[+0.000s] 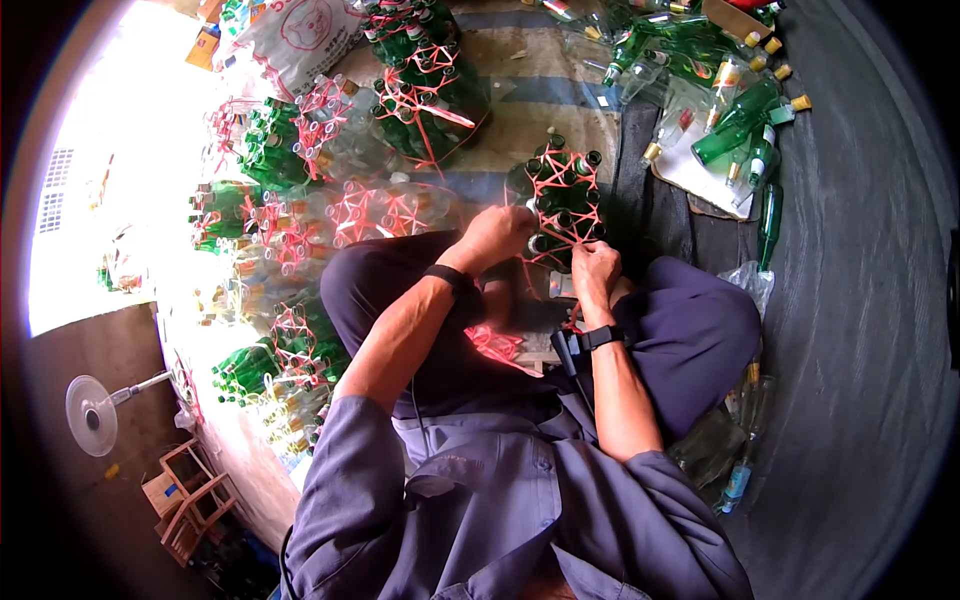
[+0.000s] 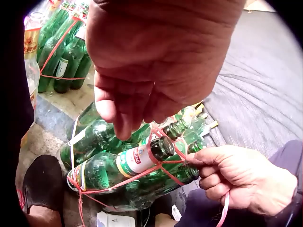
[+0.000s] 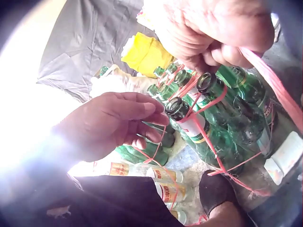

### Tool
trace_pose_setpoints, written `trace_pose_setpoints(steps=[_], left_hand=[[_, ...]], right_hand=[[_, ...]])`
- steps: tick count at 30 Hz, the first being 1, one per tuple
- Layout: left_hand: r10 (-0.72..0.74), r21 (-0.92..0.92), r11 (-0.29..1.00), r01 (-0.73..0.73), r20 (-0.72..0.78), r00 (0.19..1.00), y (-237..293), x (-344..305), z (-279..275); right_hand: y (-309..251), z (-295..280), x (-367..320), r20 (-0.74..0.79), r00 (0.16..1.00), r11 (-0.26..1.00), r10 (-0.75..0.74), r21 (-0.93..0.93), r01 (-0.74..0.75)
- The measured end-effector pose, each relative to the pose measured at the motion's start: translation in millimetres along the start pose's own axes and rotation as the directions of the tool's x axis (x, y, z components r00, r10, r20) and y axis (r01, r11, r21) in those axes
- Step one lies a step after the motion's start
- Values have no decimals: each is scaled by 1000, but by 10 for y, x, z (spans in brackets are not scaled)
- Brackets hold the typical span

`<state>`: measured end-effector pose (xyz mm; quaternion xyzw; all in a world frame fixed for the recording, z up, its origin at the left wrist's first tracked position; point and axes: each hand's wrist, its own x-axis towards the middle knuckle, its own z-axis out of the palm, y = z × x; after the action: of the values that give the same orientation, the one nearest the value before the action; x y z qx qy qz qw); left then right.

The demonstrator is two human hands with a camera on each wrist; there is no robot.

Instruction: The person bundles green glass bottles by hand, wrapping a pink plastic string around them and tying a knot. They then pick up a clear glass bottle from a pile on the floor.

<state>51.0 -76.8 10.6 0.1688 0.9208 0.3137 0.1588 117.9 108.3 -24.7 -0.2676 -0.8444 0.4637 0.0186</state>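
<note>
Fingers [image 2: 204,160] of the right hand [image 2: 241,182] are pinched on the red string [image 2: 223,208], which I see looped round the necks of the bottle bundle [image 1: 562,205]. In the left wrist view the bundle lies just left of them, its long axis running lower left to upper right. The left hand [image 1: 495,235] hovers above those necks with fingers loosely bent; I cannot tell whether they hook a strand.

This is a bottle-recycling workshop floor: left of the half-tied bundle [image 1: 562,205] of green bottles laced with red string [image 2: 161,165], finished bundles [image 1: 300,140] pile up, loose bottles [image 1: 735,110] lie to its right, and a standing fan [image 1: 92,415] stands well behind.
</note>
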Motion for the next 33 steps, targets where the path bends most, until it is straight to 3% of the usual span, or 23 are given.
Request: trace_pose_setpoints(steps=[10,15,22,27,33], left_hand=[[5,33,999,-5,9,1000,120,54,-13],[-10,75,997,11,-5,1000,162,71,-54],[-75,38,996,79,-101,992,20,144,-55],[-132,69,988,140,-106,986,2,161,-52],[-100,55,992,110,-149,984,-57,160,-4]], right_hand=[[-18,-46,2,9,1000,1000,1,-27,-1],[-82,-66,-8,-64,988,987,-139,-92,133],[-219,-104,24,-37,965,962,-260,-94,255],[-222,-88,60,-89,905,904,-416,-147,401],[-264,-88,46,-85,915,915,-395,-123,384]])
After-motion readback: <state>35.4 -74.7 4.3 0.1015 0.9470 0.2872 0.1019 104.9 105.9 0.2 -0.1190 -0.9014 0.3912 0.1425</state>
